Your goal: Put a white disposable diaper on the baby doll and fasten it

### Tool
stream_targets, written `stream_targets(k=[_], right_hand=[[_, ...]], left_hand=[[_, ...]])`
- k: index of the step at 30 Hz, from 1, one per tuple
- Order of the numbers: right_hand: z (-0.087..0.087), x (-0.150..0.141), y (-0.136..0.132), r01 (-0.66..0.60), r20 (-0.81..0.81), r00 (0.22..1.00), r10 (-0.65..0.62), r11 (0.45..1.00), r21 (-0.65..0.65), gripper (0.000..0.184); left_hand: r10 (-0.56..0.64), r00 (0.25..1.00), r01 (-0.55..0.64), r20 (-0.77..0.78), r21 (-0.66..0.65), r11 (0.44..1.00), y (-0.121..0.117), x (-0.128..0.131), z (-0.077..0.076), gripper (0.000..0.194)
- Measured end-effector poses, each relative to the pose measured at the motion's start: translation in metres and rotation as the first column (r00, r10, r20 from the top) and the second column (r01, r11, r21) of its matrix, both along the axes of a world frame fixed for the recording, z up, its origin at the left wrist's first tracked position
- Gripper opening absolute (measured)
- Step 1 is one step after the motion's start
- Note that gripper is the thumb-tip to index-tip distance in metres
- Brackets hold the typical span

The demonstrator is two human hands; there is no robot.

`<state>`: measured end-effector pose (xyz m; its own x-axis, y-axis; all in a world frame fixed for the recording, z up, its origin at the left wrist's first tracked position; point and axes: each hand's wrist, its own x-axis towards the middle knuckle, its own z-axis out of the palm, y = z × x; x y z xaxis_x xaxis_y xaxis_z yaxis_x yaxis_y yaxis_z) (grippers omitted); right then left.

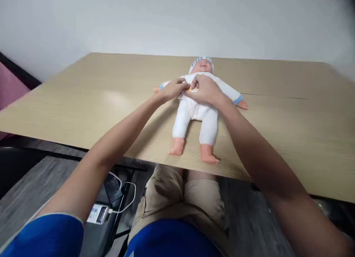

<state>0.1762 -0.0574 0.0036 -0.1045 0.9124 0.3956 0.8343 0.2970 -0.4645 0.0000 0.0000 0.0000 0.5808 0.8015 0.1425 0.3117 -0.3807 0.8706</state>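
A baby doll [203, 67] lies on its back on the table, head toward the wall and bare feet toward me. It wears a white bodysuit [181, 118] with light blue cuffs, and a white printed cap [200, 59]. Both my hands meet over the doll's chest. My left hand [176, 87] has its fingers pinched at the front of the bodysuit. Close beside it, my right hand [204, 88] is curled, thumb and fingers gripping the same cloth. A small yellow patch shows between them. The exact spot under my fingertips is hidden.
The wooden table [97, 87] reaches back to a pale wall, with a thin dark line on its right side. Below its front edge at left, a white cable [134, 192] runs to a white device [97, 213] on a dark seat. Something pink [12, 83] stands at far left.
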Motion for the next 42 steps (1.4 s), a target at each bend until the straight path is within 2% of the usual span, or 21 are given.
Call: stream_targets(k=[7,10,15,19,24,28,30,32,35,39,42], right_hand=[[-0.003,-0.001,0.002,0.003,-0.027,1.000,-0.003,1.000,-0.007,0.026],[-0.008,-0.003,0.002,0.003,-0.047,0.999,-0.003,1.000,0.001,0.025],[-0.012,-0.003,-0.002,-0.011,-0.111,0.994,0.011,1.000,0.000,0.030],[-0.008,0.004,-0.004,-0.011,-0.205,0.979,-0.008,0.996,-0.091,0.034],[-0.005,0.009,-0.002,-0.055,-0.225,0.974,0.023,0.989,-0.137,0.030],[-0.004,0.006,-0.003,-0.083,-0.165,0.984,0.064,0.990,-0.112,0.020],[-0.005,-0.001,-0.005,-0.023,-0.105,0.994,0.014,0.996,-0.090,0.029],[-0.007,-0.009,-0.006,0.088,-0.001,0.996,-0.088,0.995,-0.055,0.036],[-0.009,-0.024,-0.006,0.221,0.179,0.961,-0.212,0.975,-0.032,0.041],[-0.008,-0.039,-0.001,0.291,0.310,0.916,-0.253,0.953,-0.081,0.063],[-0.008,-0.039,0.000,0.285,0.328,0.913,-0.245,0.955,-0.081,0.065]], left_hand=[[-0.036,0.999,0.041,-0.026,0.211,0.977,-0.008,-0.009,0.002,0.022],[-0.053,0.998,0.056,-0.018,0.235,0.970,-0.005,-0.013,-0.002,0.022],[-0.070,0.989,0.058,0.134,0.095,0.994,0.003,-0.022,-0.013,0.021],[-0.041,0.975,0.051,0.218,-0.040,0.998,0.008,-0.034,-0.019,0.032],[-0.033,0.970,0.055,0.242,-0.088,0.995,0.007,-0.032,-0.020,0.035],[-0.038,0.959,0.072,0.282,-0.114,0.991,0.005,-0.017,-0.019,0.038],[-0.003,0.951,0.051,0.309,-0.146,0.988,0.006,-0.015,-0.018,0.035],[0.038,0.941,0.025,0.337,-0.180,0.983,0.006,-0.018,-0.019,0.031],[0.066,0.929,0.006,0.365,-0.193,0.981,0.006,-0.030,-0.021,0.029],[0.046,0.925,0.011,0.378,-0.148,0.989,0.002,-0.040,-0.028,0.031],[0.020,0.935,0.016,0.354,-0.099,0.995,-0.001,-0.033,-0.030,0.034]])
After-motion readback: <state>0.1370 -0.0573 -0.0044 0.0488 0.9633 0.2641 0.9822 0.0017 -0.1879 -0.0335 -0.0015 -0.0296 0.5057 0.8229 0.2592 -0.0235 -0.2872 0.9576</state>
